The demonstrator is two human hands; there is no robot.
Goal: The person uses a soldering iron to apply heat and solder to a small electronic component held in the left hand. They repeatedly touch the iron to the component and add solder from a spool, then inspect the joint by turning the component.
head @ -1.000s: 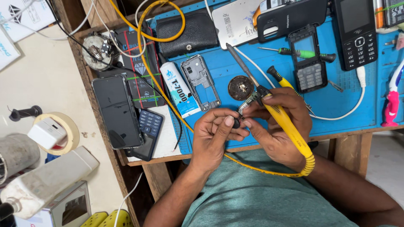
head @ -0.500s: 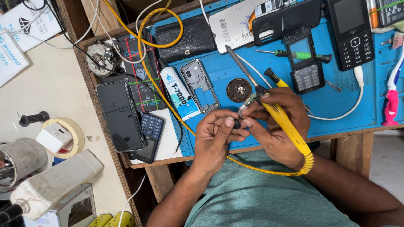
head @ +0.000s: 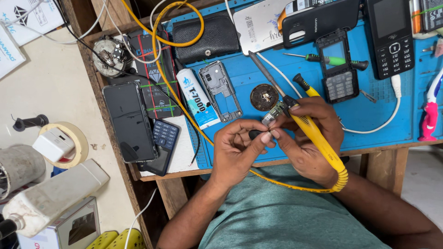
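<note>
My right hand (head: 310,138) grips a yellow soldering iron (head: 308,125) whose metal tip points up-left over the blue mat (head: 392,124). Its fingertips also pinch a small circuit part (head: 275,112) together with my left hand (head: 240,147), which holds a small dark piece (head: 254,134) against it. Both hands meet above the mat's front edge. Just beyond them lie a round brown tin of flux (head: 264,97), a grey phone frame (head: 220,90) and a white glue tube (head: 198,98).
On the mat lie a keypad phone (head: 338,65), a black phone (head: 391,34), a green screwdriver (head: 330,60), a white cable (head: 383,124) and a black pouch (head: 213,36). A dark smartphone (head: 129,121) and a tape roll (head: 69,140) sit at left.
The hands have stayed together on the small part. Only the camera has shifted slightly; nothing was picked up or let go.
</note>
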